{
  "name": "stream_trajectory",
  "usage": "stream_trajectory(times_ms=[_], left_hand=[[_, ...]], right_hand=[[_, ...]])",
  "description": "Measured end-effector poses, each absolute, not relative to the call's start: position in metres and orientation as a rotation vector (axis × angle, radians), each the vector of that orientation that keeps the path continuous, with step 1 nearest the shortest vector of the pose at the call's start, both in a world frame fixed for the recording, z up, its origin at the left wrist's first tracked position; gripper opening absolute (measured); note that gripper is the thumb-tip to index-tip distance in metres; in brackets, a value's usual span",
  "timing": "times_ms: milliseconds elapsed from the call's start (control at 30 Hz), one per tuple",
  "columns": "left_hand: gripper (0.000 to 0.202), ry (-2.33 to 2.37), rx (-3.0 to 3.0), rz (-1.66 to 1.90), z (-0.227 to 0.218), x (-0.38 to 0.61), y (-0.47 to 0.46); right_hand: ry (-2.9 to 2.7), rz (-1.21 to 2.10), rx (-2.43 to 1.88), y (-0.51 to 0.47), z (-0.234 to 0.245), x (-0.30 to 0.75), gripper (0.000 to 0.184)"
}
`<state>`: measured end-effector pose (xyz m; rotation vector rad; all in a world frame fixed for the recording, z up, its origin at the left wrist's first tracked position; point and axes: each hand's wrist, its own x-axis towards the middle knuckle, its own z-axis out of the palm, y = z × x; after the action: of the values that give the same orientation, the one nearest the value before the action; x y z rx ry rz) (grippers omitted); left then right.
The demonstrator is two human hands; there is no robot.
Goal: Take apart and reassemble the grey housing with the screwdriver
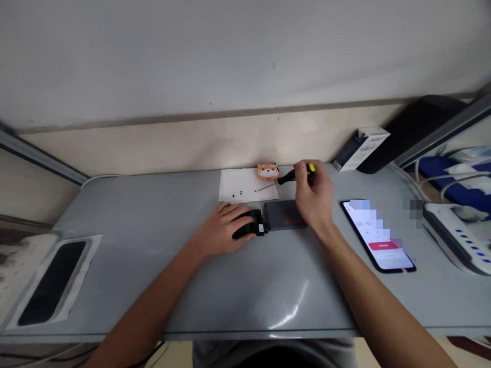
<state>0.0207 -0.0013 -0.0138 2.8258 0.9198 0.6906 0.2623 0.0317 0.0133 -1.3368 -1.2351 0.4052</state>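
1. We take the white paper sheet point(230, 179) as our landmark; it lies on the grey table point(153, 214), near the wall.
2. We see the left hand point(227, 231) just in front of the sheet, fingers bent over the top of a dark green circuit board point(259, 223) and thumb along its near edge, the hold fairly closed.
3. That circuit board lies on the table just in front of the sheet, with a small white label at its right end.
4. We find the right hand point(315, 191) to the right of the sheet, wrapped closely round the black-and-yellow handle of a screwdriver point(288, 176).
5. The screwdriver's thin shaft slants down leftward over the sheet; its tip seems to reach one of the small dark screws point(241, 192), though at this size we cannot be sure that they touch.
6. The other screws lie on the sheet, left of that tip.
7. We note a flat dark grey case point(284, 213) in front of the sheet's right part, just beside the board, its right end hidden by the right hand.
8. An orange dog-faced case point(267, 171) sits at the sheet's far right corner.
9. Well to the sheet's right, we see a lit smartphone point(383, 258).
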Motion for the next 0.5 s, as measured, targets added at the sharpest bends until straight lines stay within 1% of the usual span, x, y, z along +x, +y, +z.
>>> stream_trajectory(times_ms=[100,333,500], left_hand=[[0.023,0.933,2.814,0.788,-0.013,0.017,0.001],[0.031,1.229,2.648,1.122,-0.013,0.004,0.011],[0.023,1.328,2.604,1.260,-0.016,0.004,0.014]], right_hand=[[-1.228,0.348,-1.404,0.039,0.004,0.265,0.041],[-1.212,0.435,-1.398,0.041,-0.005,0.260,0.043],[-1.154,0.492,-1.325,0.038,0.003,0.254,0.045]])
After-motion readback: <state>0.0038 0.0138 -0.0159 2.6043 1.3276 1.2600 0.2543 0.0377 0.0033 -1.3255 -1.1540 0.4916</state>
